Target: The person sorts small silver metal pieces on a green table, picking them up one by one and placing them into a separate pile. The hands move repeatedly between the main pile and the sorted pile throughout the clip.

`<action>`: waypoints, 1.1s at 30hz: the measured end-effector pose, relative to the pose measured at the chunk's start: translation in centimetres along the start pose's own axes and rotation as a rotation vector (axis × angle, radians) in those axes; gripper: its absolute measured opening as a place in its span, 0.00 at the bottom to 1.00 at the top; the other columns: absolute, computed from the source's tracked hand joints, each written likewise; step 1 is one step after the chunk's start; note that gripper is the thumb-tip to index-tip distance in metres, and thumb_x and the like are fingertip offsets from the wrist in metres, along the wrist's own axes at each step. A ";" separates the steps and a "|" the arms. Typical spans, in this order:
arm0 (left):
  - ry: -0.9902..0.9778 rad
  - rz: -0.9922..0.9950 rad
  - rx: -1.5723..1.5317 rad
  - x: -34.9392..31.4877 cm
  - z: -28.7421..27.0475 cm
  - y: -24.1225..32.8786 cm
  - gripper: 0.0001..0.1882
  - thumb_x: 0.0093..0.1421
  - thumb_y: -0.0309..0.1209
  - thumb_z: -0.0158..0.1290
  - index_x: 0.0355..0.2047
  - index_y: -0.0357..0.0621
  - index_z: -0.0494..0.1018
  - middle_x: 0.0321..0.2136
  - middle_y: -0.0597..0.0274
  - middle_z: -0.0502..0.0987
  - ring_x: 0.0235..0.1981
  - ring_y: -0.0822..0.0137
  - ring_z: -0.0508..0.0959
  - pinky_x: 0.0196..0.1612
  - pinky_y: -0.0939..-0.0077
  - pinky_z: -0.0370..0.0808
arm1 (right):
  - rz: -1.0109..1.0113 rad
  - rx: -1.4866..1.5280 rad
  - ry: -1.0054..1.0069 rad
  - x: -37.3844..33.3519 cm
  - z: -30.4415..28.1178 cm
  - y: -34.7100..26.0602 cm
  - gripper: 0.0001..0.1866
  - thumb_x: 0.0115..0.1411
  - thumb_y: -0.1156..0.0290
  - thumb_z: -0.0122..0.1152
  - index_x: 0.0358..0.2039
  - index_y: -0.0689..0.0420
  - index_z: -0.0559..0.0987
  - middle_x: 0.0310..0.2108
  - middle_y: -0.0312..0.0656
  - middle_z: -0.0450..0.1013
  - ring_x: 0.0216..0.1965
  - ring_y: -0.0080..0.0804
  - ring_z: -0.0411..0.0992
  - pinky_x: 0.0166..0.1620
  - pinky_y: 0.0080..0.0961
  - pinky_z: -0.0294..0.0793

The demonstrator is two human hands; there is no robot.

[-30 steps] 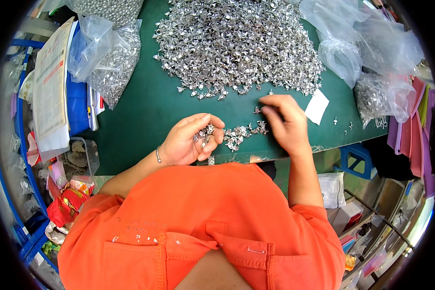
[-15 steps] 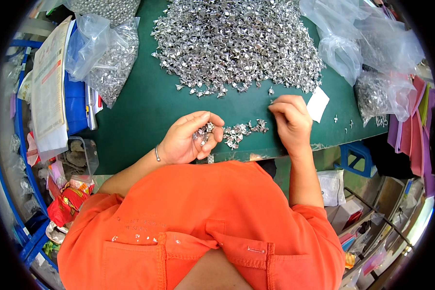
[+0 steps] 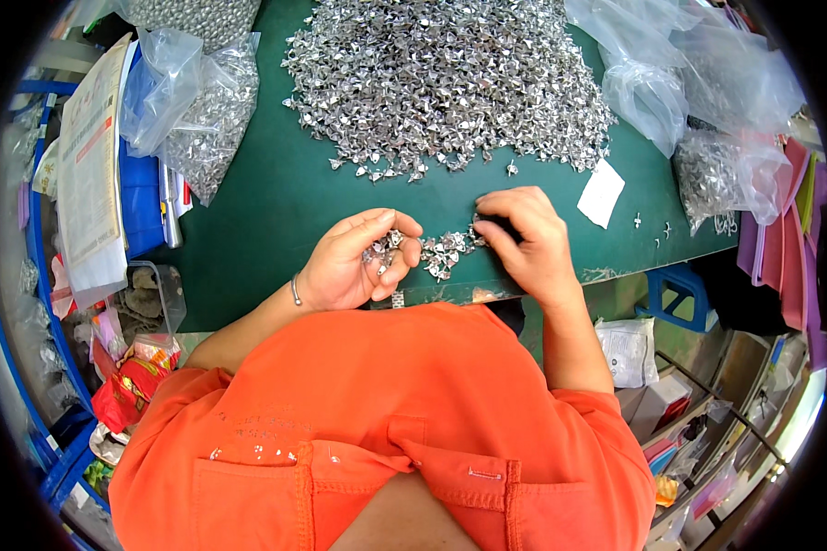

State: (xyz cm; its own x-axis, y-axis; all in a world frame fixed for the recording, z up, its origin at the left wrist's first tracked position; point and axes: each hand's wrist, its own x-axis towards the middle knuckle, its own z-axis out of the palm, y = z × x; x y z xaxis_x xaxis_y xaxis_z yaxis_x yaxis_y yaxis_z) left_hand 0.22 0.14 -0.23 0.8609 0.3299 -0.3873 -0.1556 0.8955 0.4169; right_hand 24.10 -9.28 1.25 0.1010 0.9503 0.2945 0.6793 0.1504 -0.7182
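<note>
My left hand [image 3: 345, 262] is cupped palm up near the table's front edge, its fingers curled round several small silver metal pieces [image 3: 385, 246]. Just right of its fingertips lies a short row of similar pointed silver pieces [image 3: 445, 254] on the green tabletop [image 3: 285, 230]. My right hand [image 3: 528, 241] is at the right end of that row, thumb and fingers drawn in around a small piece there, partly hidden by the fingers. Farther back spreads a large heap of the same pieces [image 3: 450, 83], with a single loose piece [image 3: 512, 168] in front of it.
Clear bags of metal parts stand at the back left [image 3: 213, 115] and right [image 3: 708, 174]. A white paper slip [image 3: 601, 194] and a few loose bits lie right of my right hand. Papers [image 3: 92, 174] lean on a blue bin at left; a blue stool [image 3: 678, 298] stands below right.
My right hand has moved left and slightly nearer, from beyond the row to its right end. The row looks shorter and more bunched. My left hand stays nearly in place.
</note>
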 end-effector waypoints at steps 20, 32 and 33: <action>0.003 0.008 -0.019 0.0 0.1 0.0 0.18 0.74 0.37 0.37 0.44 0.36 0.72 0.32 0.54 0.76 0.22 0.75 0.69 0.17 0.82 0.67 | -0.019 -0.008 -0.011 0.9 -0.3 0.7 0.08 0.49 0.85 0.65 0.30 0.59 0.79 0.31 0.41 0.75 0.35 0.43 0.75 0.38 0.32 0.75; -0.024 0.015 -0.012 0.0 -0.4 -0.1 0.18 0.75 0.38 0.37 0.44 0.36 0.72 0.33 0.53 0.77 0.22 0.75 0.70 0.17 0.82 0.67 | -0.038 -0.143 0.166 2.2 -0.1 2.3 0.08 0.53 0.85 0.63 0.33 0.59 0.79 0.35 0.42 0.79 0.38 0.41 0.76 0.43 0.32 0.74; -0.018 0.011 -0.015 0.0 -0.4 -0.1 0.18 0.75 0.38 0.37 0.44 0.36 0.72 0.33 0.54 0.77 0.22 0.75 0.70 0.17 0.82 0.67 | -0.021 -0.115 0.177 2.2 -0.3 2.2 0.08 0.53 0.85 0.62 0.33 0.59 0.79 0.35 0.42 0.79 0.38 0.41 0.76 0.43 0.32 0.74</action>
State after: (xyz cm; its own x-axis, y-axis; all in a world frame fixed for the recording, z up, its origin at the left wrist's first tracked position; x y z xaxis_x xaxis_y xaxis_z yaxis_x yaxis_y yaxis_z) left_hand 0.08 0.18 -0.57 0.8678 0.3342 -0.3679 -0.1719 0.8963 0.4088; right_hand 26.01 -6.95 0.51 0.2053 0.8829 0.4224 0.7599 0.1282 -0.6373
